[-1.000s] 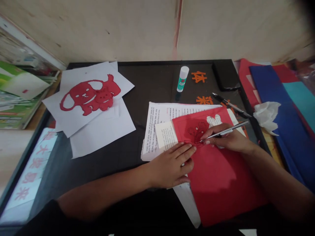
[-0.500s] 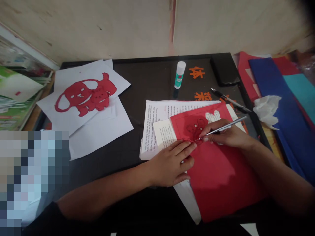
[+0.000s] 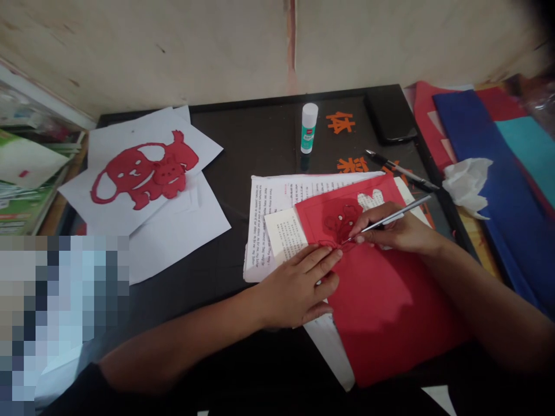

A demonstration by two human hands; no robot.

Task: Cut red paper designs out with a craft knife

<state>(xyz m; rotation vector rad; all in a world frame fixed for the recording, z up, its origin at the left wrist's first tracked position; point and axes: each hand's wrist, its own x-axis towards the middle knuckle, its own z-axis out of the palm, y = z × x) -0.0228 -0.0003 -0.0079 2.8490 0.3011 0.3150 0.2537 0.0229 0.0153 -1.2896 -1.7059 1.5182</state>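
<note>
My right hand (image 3: 401, 231) grips a slim silver craft knife (image 3: 401, 212) like a pen, its thin tip down on a sheet of red paper (image 3: 385, 315). An outlined figure with small cut-out holes (image 3: 342, 221) shows on the sheet, and printed text is visible through a larger opening (image 3: 370, 200). My left hand (image 3: 299, 283) lies flat, fingers stretched, its fingertips on the red paper close to the knife tip. Beneath the sheet are a cream printed page (image 3: 281, 234) and a stack of printed white pages (image 3: 258, 231).
A glue stick (image 3: 308, 130) stands behind the pages. White sheets (image 3: 182, 242) with a red paper animal cut-out (image 3: 125, 170) lie left. At right are a pen (image 3: 401, 169), a black case (image 3: 392, 118), crumpled tissue (image 3: 468, 185) and coloured sheets (image 3: 481, 162). A wall rises behind.
The view has shifted slightly, so most things appear a little further left. The knife tip has moved very slightly on the red paper; the left hand stays pressed in place.
</note>
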